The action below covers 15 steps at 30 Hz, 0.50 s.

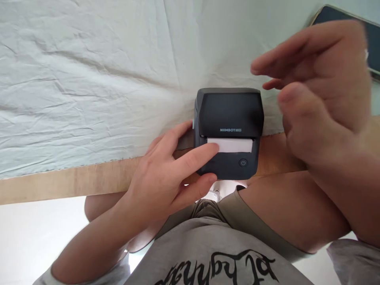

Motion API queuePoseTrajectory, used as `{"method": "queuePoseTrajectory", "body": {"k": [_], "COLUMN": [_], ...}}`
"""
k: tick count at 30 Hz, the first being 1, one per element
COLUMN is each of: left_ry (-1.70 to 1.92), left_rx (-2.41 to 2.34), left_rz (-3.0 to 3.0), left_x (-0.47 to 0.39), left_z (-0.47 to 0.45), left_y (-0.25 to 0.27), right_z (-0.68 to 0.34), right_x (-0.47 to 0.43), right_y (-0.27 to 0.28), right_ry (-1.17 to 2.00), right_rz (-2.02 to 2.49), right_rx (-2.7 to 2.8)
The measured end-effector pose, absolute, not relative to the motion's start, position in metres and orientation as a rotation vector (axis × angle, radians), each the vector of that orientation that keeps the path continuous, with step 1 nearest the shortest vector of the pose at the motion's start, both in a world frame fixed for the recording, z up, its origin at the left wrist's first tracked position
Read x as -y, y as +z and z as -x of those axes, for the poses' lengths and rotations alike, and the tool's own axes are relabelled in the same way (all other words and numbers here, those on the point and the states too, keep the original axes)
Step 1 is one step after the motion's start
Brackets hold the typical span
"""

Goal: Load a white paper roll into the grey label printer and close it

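Observation:
A black label printer [230, 114], marked NIIMBOT, sits at the table's near edge, its lid down. A white label strip [237, 145] sticks out of the slot below the lid. My left hand [166, 170] grips the printer's left side, one fingertip resting on the strip's left end and the thumb at the front corner. Its other fingertips are hidden behind the printer's side. To the right, my right hand [323, 83] is raised and slightly blurred, with thumb and fingers apart and nothing between them.
A pale, wrinkled cloth [103, 79] covers the table, leaving a bare wooden edge [74, 178] at the front. A dark phone [335, 14] lies at the upper right, partly hidden behind my right hand. My legs are just below the table edge.

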<state>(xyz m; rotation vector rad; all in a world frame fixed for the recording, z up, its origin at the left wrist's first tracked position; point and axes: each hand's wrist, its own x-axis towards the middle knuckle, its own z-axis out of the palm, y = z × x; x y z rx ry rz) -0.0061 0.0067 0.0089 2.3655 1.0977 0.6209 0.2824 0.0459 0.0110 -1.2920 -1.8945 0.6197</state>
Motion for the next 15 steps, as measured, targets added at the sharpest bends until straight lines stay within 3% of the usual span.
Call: {"method": "queuePoseTrajectory", "body": {"k": [15], "left_ry": [0.588], "left_rx": [-1.148], "left_rz": [-2.344], "left_x": [-0.008], "left_z": [0.003], "left_y": [0.009], "right_z": [-0.297], "right_x": [-0.061], "right_y": [0.013], "right_ry": [0.872], "right_rz": [1.055], "right_rx": [2.231]}}
